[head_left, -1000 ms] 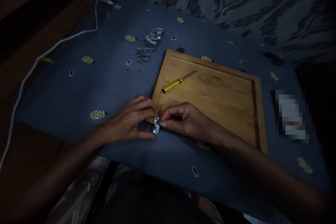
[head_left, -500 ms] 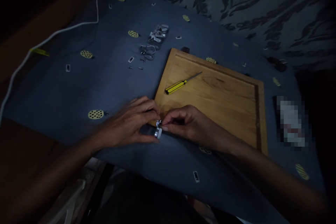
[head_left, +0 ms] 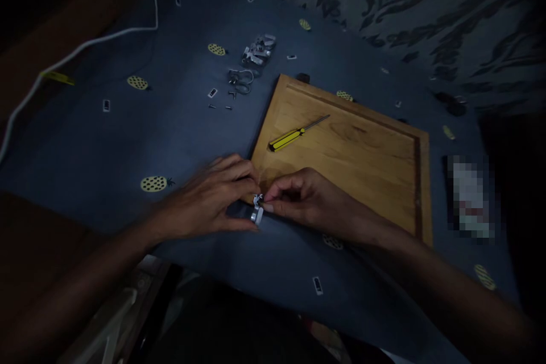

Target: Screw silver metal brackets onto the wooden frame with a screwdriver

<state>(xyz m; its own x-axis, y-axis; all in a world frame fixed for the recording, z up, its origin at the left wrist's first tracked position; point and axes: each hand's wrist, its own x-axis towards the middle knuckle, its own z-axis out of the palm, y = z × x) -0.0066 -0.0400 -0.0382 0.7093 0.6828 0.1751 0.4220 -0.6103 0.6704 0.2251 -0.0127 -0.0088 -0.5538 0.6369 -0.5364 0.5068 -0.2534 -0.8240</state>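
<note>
Your left hand (head_left: 215, 199) holds one metal piece (head_left: 257, 215) between thumb and fingers, at the near left corner of one board (head_left: 362, 159). Your right hand (head_left: 309, 199) touches it; whether it grips, I cannot tell. One screwdriver (head_left: 288, 140) lies on the board; the heaped metal parts (head_left: 258, 51) overlap, uncountable.

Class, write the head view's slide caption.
Left hand and right hand meet at a small metal piece by a wooden board bearing a yellow screwdriver.

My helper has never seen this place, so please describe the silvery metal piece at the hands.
Find the wooden board, then its near left corner. There, between the left hand and right hand, is the silvery metal piece. Other metal parts lie farther off; only this one is at the hands.
</note>
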